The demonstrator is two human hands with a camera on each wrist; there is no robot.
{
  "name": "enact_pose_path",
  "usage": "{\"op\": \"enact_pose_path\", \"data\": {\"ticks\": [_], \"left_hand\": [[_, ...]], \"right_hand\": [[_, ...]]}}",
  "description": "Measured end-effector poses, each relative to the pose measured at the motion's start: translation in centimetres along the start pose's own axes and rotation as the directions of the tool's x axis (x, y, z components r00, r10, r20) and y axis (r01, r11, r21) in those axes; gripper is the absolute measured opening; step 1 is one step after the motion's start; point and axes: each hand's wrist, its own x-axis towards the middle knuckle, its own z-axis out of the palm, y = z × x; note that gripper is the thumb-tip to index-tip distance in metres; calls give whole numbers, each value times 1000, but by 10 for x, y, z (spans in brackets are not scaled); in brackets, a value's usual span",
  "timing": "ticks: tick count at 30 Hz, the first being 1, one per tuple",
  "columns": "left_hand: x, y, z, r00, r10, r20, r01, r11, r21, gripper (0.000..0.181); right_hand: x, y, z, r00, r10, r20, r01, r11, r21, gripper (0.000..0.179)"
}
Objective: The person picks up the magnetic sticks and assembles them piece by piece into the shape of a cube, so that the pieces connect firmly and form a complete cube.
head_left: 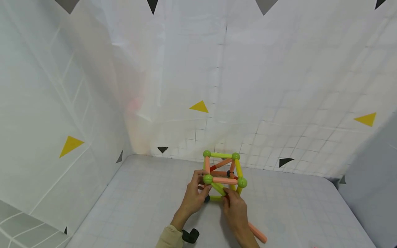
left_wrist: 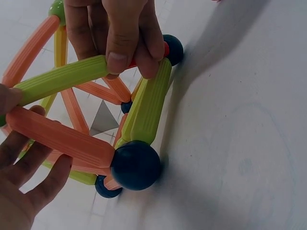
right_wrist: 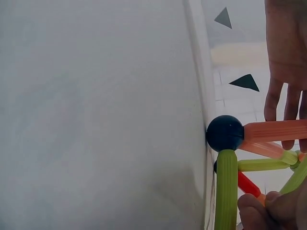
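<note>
A cube-like frame of magnetic sticks and balls (head_left: 224, 180) stands on the table, with green balls on top and dark blue balls (left_wrist: 135, 165) below. My left hand (head_left: 193, 197) grips its near left corner, fingers behind the upright orange stick (left_wrist: 60, 134) and thumb close to the green top ball (head_left: 208, 179). A lime stick (left_wrist: 62, 79) slants down across the near face. My right hand (head_left: 236, 210) pinches that stick's lower end. A bit of red shows beneath these fingers beside another blue ball (left_wrist: 172, 50); whether the pieces join is hidden.
A loose orange stick (head_left: 257, 232) lies on the pale table by my right wrist. Near the left cuff is a black object (head_left: 190, 236). White sheeting (head_left: 173, 86) with coloured triangles rises behind the table, and a grey-white wall (head_left: 56, 113) stands at left.
</note>
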Motion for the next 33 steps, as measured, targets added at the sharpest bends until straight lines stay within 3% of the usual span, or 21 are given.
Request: {"op": "enact_pose_path", "data": {"ticks": [11,17,26,30,33], "left_hand": [[1,0,-2,1000,-25,0,25,999,-21,44],[0,-1,-2,999,-36,5,36,999,-36,44],[1,1,0,1000,-16,-1,15,999,-46,44],[0,1,0,1000,-16,4,16,999,-32,44],[1,-1,-1,1000,-6,-5,6,1000,-20,43]], "right_hand": [[3,-4,2,1000,10,-27,-10,1000,13,32],[6,-4,2,1000,25,3,-25,1000,15,33],[0,-3,-15,997,-67,-46,70,995,68,39],[-10,4,-35,1000,22,23,-22,1000,22,33],[-11,15,-50,973,169,155,-158,984,-80,24]]}}
